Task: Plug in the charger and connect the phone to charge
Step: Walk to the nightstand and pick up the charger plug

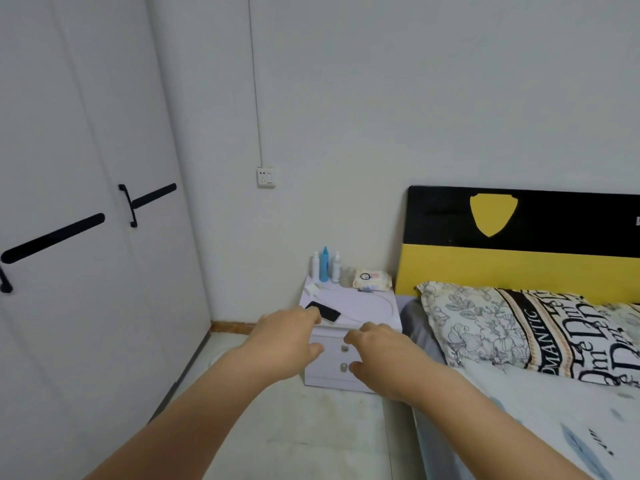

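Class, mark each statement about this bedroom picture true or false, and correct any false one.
1. The phone lies on the nightstand. True.
2. The charger is plugged into the wall socket. False: the socket is empty; the charger lies on the nightstand.
3. A blue bottle stands at the back of the nightstand. True.
4. The right hand holds the phone. False: it is empty, fingers spread, reaching toward the nightstand.
5. The left hand reaches toward the phone. True.
6. The pillow lies on the floor. False: it lies on the bed.
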Available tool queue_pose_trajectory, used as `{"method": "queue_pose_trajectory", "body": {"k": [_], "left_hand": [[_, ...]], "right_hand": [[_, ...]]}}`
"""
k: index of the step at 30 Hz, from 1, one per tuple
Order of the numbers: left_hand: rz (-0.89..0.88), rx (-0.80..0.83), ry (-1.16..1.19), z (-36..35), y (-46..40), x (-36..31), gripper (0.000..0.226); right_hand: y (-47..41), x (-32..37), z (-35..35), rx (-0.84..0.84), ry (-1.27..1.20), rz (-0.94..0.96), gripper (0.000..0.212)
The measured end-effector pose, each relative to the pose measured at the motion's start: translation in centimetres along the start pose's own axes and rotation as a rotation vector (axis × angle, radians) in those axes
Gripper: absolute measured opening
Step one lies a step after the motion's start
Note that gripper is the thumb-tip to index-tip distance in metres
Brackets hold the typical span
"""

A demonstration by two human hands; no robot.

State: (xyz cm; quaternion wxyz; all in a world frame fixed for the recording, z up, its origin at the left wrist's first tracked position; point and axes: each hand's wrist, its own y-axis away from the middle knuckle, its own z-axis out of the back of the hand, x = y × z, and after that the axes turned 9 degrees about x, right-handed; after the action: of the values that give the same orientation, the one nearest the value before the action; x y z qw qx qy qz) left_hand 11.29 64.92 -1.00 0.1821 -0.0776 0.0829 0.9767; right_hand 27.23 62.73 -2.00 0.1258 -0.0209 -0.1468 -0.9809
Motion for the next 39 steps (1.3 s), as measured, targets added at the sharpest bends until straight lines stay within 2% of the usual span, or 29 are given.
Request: {"method": "queue_pose_trajectory", "body": {"k": [13,25,33,39], "left_hand": [[-0.011,0.068,-0.013,1.8,-13.3,4.2,0.036],[0.109,0.065,0.069,2.9,-26.2,4.5,0.038],[0.155,0.082,0.085,3.6,-32.9,8.0,0.039],[0.145,0.125,0.063,4.7,-38.9,12.9,0.036]], "right_hand": [[-12.4,-4.0,4.4,0.019,-0.021,-0.040,0.039],[-24.9,-12.0,7.5,0.048,0.018,0.041,0.039],[-32.7,-13.2,8.9,0.102,0.019,0.103,0.039],[-40.2,-12.5,10.8,0.102,0.009,0.092,0.039]]}}
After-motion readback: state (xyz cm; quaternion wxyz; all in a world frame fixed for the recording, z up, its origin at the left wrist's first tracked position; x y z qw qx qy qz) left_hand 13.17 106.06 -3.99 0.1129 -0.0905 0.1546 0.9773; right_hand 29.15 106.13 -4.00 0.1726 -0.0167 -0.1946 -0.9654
